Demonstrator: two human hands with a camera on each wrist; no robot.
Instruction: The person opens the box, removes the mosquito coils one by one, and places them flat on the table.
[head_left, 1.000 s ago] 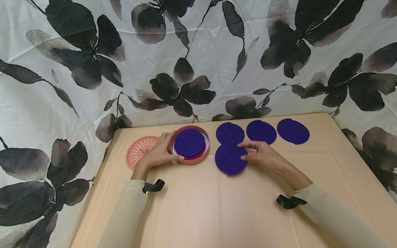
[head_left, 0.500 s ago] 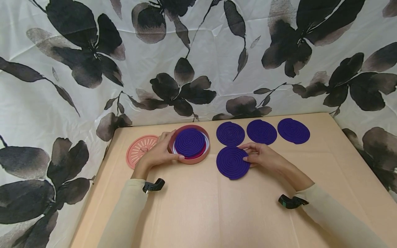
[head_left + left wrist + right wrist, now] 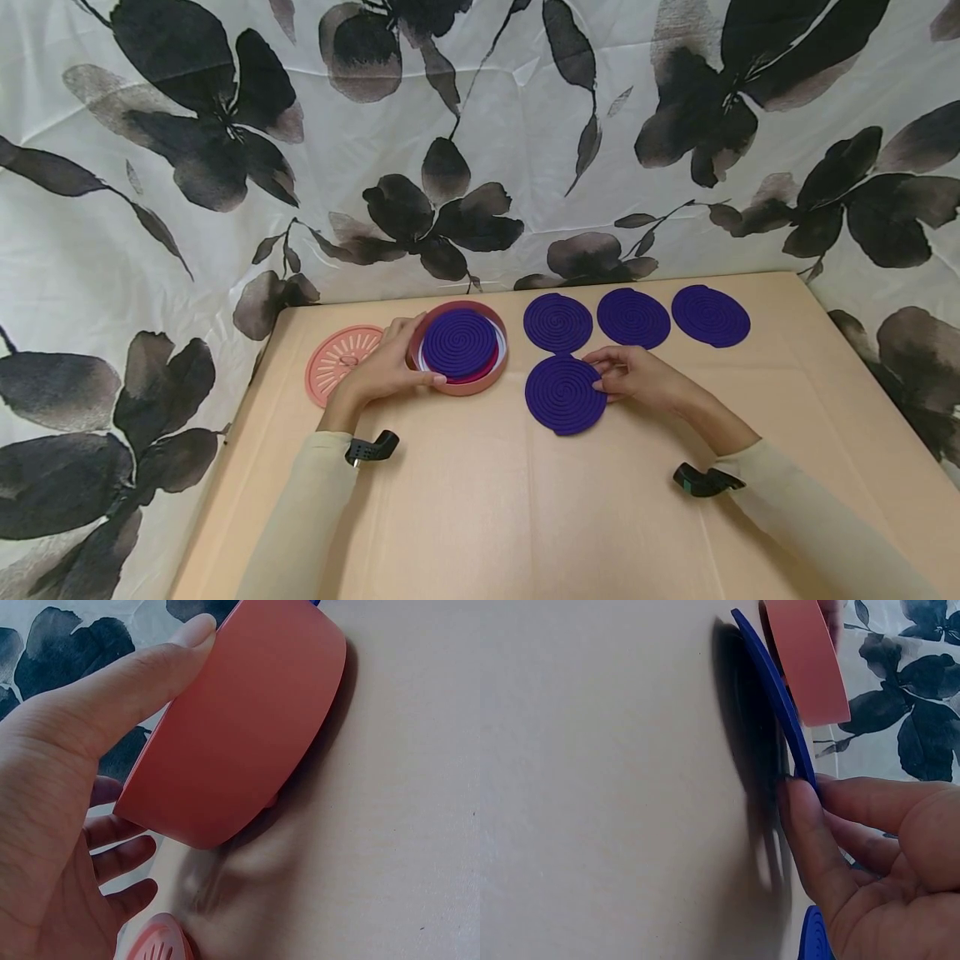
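My left hand (image 3: 378,371) grips the side of a round coral coaster holder (image 3: 467,390). In the left wrist view its thumb lies on the holder's rim and the other fingers are behind and below. Inside the holder a dark blue spiral coaster (image 3: 459,343) tops a stack, with white and crimson edges showing beneath. To the right, my right hand (image 3: 637,379) pinches another blue spiral coaster (image 3: 564,396) by its right edge. The right wrist view shows this coaster (image 3: 780,701) edge-on, raised off the table, its shadow beside it.
Three more blue coasters (image 3: 557,323), (image 3: 633,317), (image 3: 710,316) lie in a row along the back of the light wooden table (image 3: 480,517). A coral slotted disc with a small central knob (image 3: 330,362) lies left of the holder. Floral fabric (image 3: 480,150) hangs behind.
My right hand and the coaster it pinches have shifted slightly right and toward me, then nearly stopped. My left hand stays on the holder.
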